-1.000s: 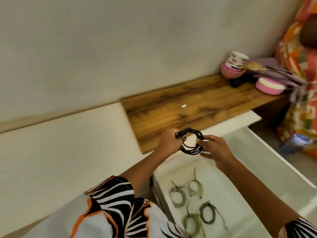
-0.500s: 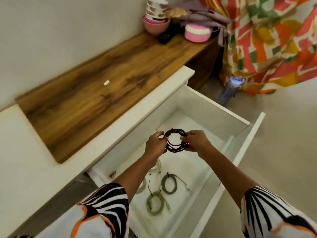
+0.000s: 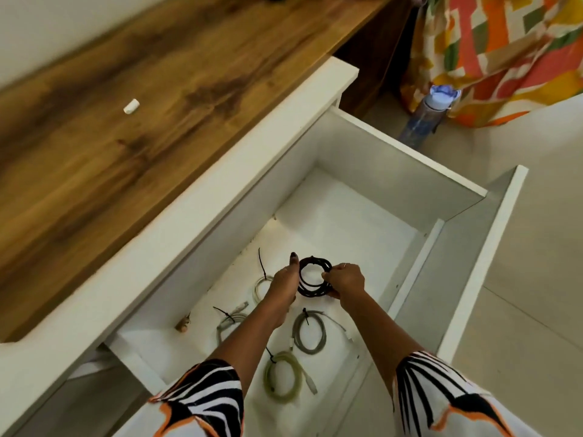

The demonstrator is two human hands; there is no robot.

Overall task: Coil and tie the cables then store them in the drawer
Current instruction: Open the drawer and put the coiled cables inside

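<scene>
A coiled black cable (image 3: pixel 307 287) is low inside the open white drawer (image 3: pixel 394 197), held between both hands. My right hand (image 3: pixel 345 283) grips its right side with curled fingers. My left hand (image 3: pixel 285 283) lies along its left side with the fingers extended against the coil. Several tied coils lie on the drawer floor: a grey one (image 3: pixel 310 334), a yellow-green one (image 3: pixel 282 378), a pale one (image 3: pixel 228 323) partly under my left forearm, and another (image 3: pixel 260 287) behind my left hand.
A wooden countertop (image 3: pixel 142 99) with a small white piece (image 3: pixel 131 106) on it runs along the left above the drawer. A water bottle (image 3: pixel 422 118) stands on the floor beside a colourful cloth (image 3: pixel 492 48) at the upper right. Small brown object (image 3: pixel 183 324) in the drawer's left corner.
Both hands have carried the black coil from above the counter edge down into the drawer, near its floor. The view has tilted down over the drawer.
</scene>
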